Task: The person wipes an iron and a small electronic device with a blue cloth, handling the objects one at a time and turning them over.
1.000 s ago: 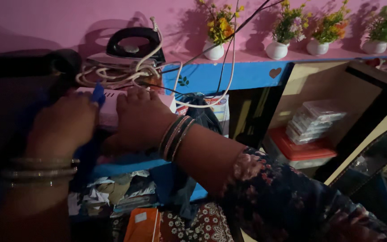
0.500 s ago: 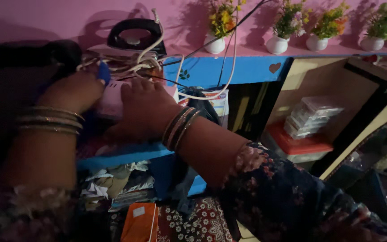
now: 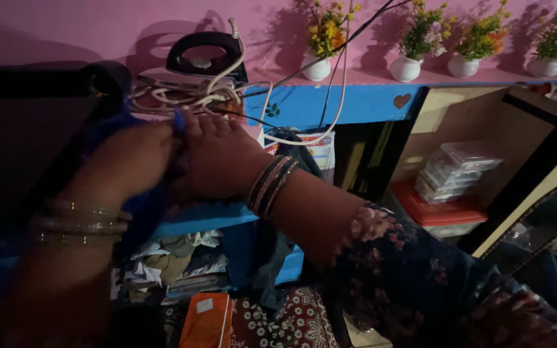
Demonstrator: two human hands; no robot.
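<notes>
Left hand (image 3: 133, 161): fist closed on blue cloth (image 3: 140, 209), bunched so pad presses flat against shelf surface. Right hand (image 3: 217, 154): fingers spread, palm down, touching left hand; whether it grips anything, cannot tell. Cloth sits between both hands, tail hanging over blue shelf edge (image 3: 214, 219). Just behind: black electric iron (image 3: 204, 58) with white cord (image 3: 188, 93) coiled beside it. Along pink ledge (image 3: 369, 77): white flower pots (image 3: 405, 67). Lower right: stacked clear plastic containers (image 3: 462, 167).

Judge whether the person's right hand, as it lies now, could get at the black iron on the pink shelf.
Probably yes. The right hand lies just below the iron, and only the loose white cord is coiled between them. The left hand, holding blue cloth, sits off to the side.
</notes>
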